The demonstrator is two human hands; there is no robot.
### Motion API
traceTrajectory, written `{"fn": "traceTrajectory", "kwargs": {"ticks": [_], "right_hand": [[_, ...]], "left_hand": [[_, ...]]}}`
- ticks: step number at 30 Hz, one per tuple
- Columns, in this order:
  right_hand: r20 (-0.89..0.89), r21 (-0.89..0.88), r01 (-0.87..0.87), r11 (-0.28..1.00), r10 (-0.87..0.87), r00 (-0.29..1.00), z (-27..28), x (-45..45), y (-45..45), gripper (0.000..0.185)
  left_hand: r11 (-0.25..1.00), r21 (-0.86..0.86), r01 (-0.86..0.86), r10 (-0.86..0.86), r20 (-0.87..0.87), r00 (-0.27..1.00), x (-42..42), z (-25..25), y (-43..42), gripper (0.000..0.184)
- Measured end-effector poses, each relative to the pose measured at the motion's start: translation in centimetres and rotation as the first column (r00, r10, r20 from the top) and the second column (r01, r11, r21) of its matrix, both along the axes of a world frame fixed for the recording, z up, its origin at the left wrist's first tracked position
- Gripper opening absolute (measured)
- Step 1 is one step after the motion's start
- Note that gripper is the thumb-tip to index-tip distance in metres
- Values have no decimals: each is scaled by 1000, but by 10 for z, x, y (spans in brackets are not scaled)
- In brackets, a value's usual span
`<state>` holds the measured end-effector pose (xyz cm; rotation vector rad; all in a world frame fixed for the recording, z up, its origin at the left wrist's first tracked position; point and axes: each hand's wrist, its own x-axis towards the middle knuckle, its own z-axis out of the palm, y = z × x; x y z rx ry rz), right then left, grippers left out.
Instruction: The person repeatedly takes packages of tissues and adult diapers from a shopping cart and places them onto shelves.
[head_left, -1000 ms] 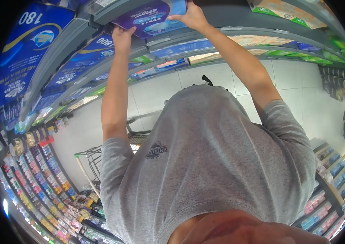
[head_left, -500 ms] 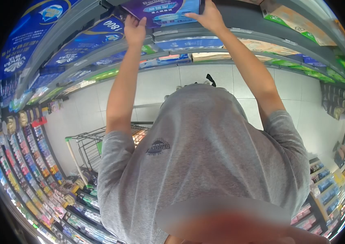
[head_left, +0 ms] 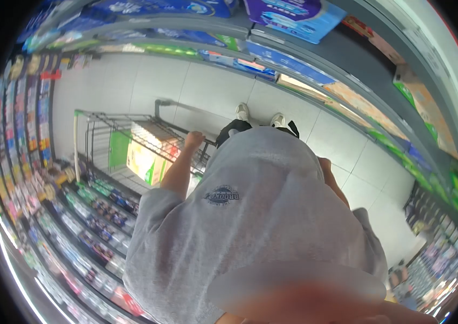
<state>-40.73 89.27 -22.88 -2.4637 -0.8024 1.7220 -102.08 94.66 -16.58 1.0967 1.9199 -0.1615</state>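
My left hand [head_left: 194, 139] is closed around the edge of a wire shopping cart [head_left: 93, 116] at my left side. In the cart lies a cream and green carton [head_left: 148, 156], seen through the wires. My right hand [head_left: 324, 163] hangs low beside my body; the shirt hides most of it, so its fingers do not show. On the shelf ahead stands a purple and blue pack [head_left: 299, 19], apart from both hands.
Shelves of blue packs [head_left: 159, 6] run along the front, with a tan and green carton [head_left: 418, 100] at the right. Racks of small packaged goods [head_left: 86, 227] stand behind the cart. Pale floor tiles [head_left: 207, 81] lie between.
Both hands have left the purple pack, which stays on the shelf. My left hand has come down to the cart and my right hand to my side. The view has turned.
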Motion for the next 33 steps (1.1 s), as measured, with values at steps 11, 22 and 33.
{"fn": "traceTrajectory", "kwargs": {"ticks": [11,22,33], "right_hand": [[-310,20,-177,984,175,935,-51,14,148,20],[-303,394,-395,830,524,796,5,-205,267,28],[-79,-4,-693,721,691,719,10,-197,57,19]], "left_hand": [[911,286,-296,265,144,954,140,27,4,36],[726,402,-559,568,109,816,108,51,-105,30],[467,484,-740,869,-97,485,65,55,-326,25]]}}
